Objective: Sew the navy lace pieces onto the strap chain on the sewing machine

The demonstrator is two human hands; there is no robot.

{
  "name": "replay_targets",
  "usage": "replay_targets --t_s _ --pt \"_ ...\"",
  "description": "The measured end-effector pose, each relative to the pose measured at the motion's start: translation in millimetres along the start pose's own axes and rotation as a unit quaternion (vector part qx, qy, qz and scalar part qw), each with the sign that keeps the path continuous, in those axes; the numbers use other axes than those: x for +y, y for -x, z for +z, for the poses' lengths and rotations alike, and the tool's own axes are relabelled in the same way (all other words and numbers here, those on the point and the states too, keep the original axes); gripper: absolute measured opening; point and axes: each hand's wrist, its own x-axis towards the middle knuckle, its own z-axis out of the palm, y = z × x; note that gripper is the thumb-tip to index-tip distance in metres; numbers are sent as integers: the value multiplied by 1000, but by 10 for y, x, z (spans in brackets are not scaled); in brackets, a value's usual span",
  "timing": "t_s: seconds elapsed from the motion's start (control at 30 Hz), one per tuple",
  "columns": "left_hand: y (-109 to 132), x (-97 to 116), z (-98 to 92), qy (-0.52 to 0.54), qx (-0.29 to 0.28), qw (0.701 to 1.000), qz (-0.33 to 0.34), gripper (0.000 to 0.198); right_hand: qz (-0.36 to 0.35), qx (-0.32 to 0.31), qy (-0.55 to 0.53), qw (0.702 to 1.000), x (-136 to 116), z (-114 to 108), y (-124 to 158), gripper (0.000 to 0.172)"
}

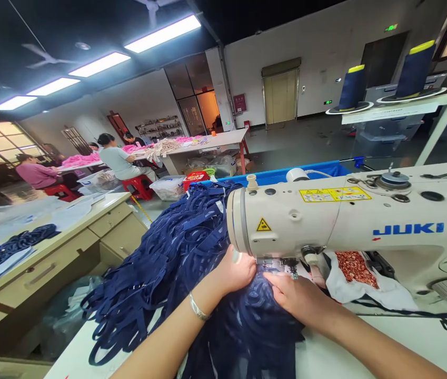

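My left hand (239,271), with a silver bangle on its wrist, is curled closed on navy fabric (252,326) at the left end of the sewing machine (286,221). Close to the needle area, my right hand (296,292) presses its fingers together on the same fabric, index finger pointing left. Some fingertips are hidden behind the machine head and the cloth. A big heap of navy strapped garments (160,263) spills over the table to the left of my hands.
Copper-coloured small pieces (355,268) lie on a white cloth under the machine arm. Navy thread cones (415,71) stand above. A drawer desk (49,252) is at left, a blue bin (321,169) behind the machine. Several people (116,158) sit at a far table.
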Motion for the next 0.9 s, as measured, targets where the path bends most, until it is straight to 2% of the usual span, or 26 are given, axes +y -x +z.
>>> replay_targets --t_s 0.13,0.27,0.33,0.43,0.57,0.67,0.9 --pt "57 -24 41 13 41 998 -35 25 55 78 63 993 122 19 -102 28" --pt "154 -25 -16 60 64 995 -44 25 78 119 31 989 229 97 -184 29" --pt "190 -10 -96 119 36 992 -32 25 89 120 27 988 230 117 -199 28" --pt "223 16 -219 178 -45 983 -4 28 100 97 44 989 199 102 -210 25" --pt "233 28 -289 201 -102 974 -5 29 29 70 72 995 200 76 -230 28" --pt "234 34 -285 211 -115 971 -2 29 -7 77 102 992 219 83 -244 28" --pt "234 21 -316 197 -118 973 8 27 -4 64 128 990 202 55 -237 34"
